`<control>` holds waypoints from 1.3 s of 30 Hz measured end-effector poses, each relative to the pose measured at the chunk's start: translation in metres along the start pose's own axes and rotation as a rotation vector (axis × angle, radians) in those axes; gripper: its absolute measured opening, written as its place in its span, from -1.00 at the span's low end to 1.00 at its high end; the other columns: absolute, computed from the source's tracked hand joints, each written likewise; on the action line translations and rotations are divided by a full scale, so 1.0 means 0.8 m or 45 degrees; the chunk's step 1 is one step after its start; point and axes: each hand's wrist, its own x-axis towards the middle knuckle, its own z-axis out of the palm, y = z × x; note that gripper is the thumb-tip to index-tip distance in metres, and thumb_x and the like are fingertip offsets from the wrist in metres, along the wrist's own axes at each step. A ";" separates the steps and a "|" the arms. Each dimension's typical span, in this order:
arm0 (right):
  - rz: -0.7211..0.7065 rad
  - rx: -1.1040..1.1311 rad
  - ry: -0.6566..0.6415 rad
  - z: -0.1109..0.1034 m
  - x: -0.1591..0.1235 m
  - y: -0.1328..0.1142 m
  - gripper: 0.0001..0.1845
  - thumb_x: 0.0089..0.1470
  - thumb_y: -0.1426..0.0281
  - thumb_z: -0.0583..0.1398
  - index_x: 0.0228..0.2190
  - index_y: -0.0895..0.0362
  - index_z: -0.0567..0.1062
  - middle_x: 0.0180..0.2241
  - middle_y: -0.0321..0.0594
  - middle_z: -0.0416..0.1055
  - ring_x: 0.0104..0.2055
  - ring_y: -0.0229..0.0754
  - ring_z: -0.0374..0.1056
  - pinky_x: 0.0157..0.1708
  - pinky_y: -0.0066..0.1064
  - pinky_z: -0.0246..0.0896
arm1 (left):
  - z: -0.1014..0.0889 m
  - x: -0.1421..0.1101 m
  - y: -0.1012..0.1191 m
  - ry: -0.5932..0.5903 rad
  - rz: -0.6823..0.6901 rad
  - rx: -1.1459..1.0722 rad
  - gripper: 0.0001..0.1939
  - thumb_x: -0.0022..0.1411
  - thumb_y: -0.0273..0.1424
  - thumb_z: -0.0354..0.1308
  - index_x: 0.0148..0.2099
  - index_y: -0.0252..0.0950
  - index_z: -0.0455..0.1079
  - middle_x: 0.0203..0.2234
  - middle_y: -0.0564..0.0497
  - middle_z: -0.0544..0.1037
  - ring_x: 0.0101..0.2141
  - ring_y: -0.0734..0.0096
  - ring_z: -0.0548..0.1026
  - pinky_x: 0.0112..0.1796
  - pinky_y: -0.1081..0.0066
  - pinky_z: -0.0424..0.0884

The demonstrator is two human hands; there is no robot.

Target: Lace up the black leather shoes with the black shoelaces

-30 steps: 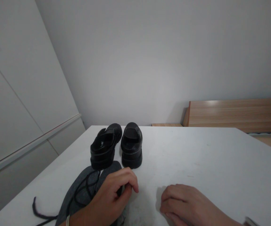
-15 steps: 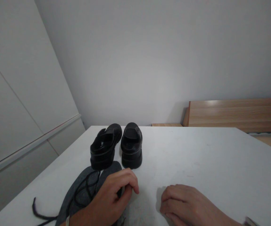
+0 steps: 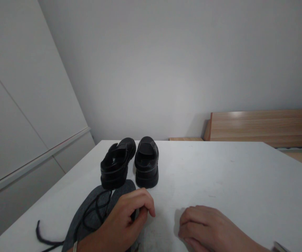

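Observation:
My left hand (image 3: 124, 220) rests with its fingers curled on two grey insoles (image 3: 93, 213) lying on the white table (image 3: 219, 175). A black shoelace (image 3: 61, 231) trails across the insoles and off to the left. My right hand (image 3: 208, 229) lies on the bare table to the right, fingers curled under, nothing visible in it. Just beyond the insoles stands a pair of black chunky shoes, the left shoe (image 3: 116, 162) and the right shoe (image 3: 147, 161), heels toward me.
White cabinet doors (image 3: 22, 105) run along the left. A pale wall (image 3: 166, 70) stands behind the table. A wooden bench or headboard (image 3: 261, 126) sits at the back right. A dark object (image 3: 279, 247) peeks in at the bottom right corner.

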 end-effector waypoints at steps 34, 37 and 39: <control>0.374 -0.380 0.367 -0.008 0.175 -0.039 -0.87 0.23 0.38 0.21 -0.22 0.16 0.52 -0.21 -0.10 0.54 -0.16 0.09 0.56 -0.17 -0.22 0.43 | -0.052 0.011 -0.024 -0.082 -0.273 0.934 -0.66 0.24 -0.77 0.01 -0.09 -0.37 0.49 -0.16 -0.17 0.60 -0.12 0.13 0.57 -0.06 0.19 0.49; 0.385 -0.425 0.405 -0.021 0.149 -0.047 -0.83 0.28 0.36 0.12 -0.32 0.09 0.49 -0.31 -0.22 0.48 -0.23 0.06 0.56 -0.26 -0.26 0.42 | -0.053 0.004 -0.024 -0.193 -0.238 0.968 -0.75 0.35 -0.70 0.09 -0.02 -0.38 0.47 -0.15 -0.09 0.60 -0.13 0.20 0.58 -0.06 0.15 0.52; 0.378 -0.433 0.422 -0.029 0.121 -0.052 -0.83 0.28 0.34 0.13 -0.37 0.07 0.46 -0.38 -0.24 0.44 -0.31 0.04 0.54 -0.33 -0.26 0.43 | -0.052 0.000 -0.026 -0.232 -0.213 0.991 -0.83 0.39 -0.62 0.14 -0.03 -0.37 0.48 -0.13 -0.06 0.60 -0.15 0.23 0.59 -0.08 0.14 0.54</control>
